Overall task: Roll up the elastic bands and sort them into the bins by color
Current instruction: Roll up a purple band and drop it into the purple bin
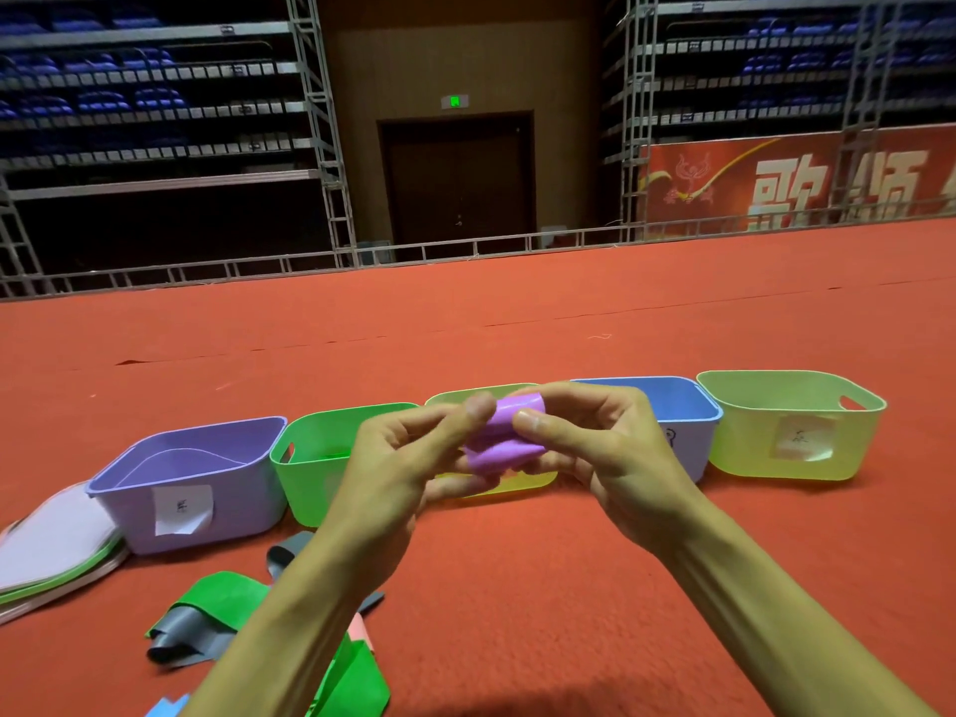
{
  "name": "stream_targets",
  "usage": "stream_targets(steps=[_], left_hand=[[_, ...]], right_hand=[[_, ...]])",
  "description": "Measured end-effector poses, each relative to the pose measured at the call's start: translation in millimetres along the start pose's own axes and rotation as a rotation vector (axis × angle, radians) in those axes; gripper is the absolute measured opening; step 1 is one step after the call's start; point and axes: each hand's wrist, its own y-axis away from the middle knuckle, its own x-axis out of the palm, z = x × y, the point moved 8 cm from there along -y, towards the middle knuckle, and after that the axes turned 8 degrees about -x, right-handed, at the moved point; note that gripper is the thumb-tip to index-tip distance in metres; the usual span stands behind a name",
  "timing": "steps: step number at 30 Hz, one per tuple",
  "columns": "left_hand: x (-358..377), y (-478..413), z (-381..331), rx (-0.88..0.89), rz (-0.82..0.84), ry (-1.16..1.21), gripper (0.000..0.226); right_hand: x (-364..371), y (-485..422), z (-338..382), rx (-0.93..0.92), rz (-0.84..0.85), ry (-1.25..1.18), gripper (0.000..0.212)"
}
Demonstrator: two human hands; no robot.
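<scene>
Left hand and right hand fingers pinch one purple band (part-rolled) before five bins.

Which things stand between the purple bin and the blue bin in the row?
A green bin and a yellow bin, the second partly hidden; the head view shows both.

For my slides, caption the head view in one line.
Rolled purple band pinched between left hand and right hand, five bins behind on red carpet.
</scene>
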Motion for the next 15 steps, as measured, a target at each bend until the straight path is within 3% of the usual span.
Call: stream_targets(steps=[12,15], left_hand=[[-5.6,-1.1,2.4,0.090,0.017,-0.072,0.031],[-6.0,1.0,4.1,0.102,0.006,-0.098,0.032]], right_hand=[[4.4,5.2,-11.3,0.101,0.058,-0.068,0.018],[0.1,5.0,-13.1,0.074,-0.009,0.012,0.024]])
